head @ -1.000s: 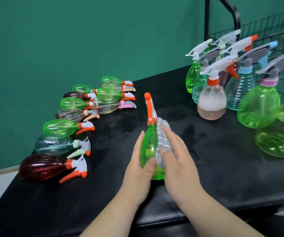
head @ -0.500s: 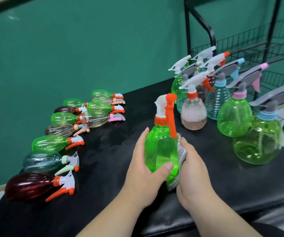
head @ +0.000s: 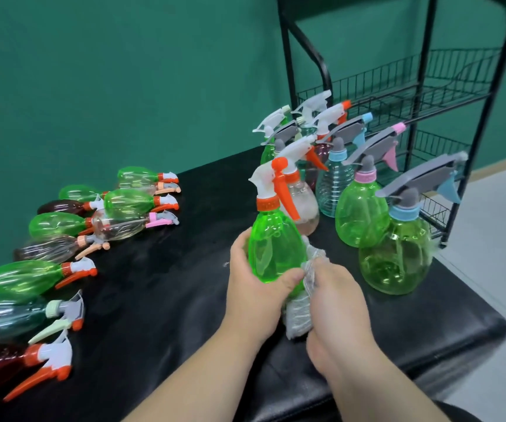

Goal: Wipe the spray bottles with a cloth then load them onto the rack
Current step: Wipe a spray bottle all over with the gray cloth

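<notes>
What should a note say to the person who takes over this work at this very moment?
Left grip holds the green bottle upright.
Right grip holds the cloth against its lower side.
Other bottles: a row lying on the table at left, a group standing near the rack.
Done: nothing loaded; no bottle seen on the rack.
Left: finish this bottle, wipe the rest, load all. Which are already wiped cannot be told.
</notes>
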